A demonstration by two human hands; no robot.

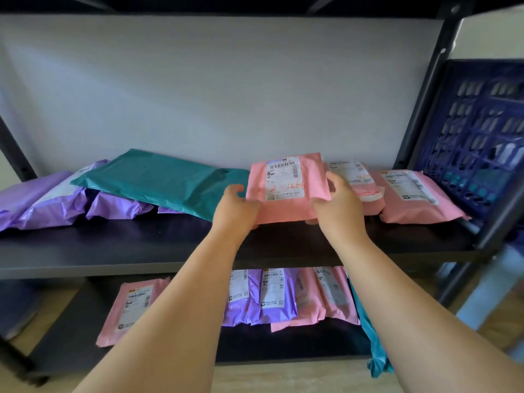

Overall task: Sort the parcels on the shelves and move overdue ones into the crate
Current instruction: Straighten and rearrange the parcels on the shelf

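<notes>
Fingers (236, 190) of left hand (235, 208) and right hand (338, 207) pinch opposite edges of pink parcel (286, 197).

Two bare arms of one person fill the lower half of the view. The left forearm (184, 293) runs from the frame edge at about seven o'clock up to the left hand (235, 205) near centre. The right forearm (411, 307) runs from about four o'clock to the right hand (337, 199). Both forearms are uncovered from the wrist to the frame edge. The backs of the hands and rounded knuckles show.
</notes>
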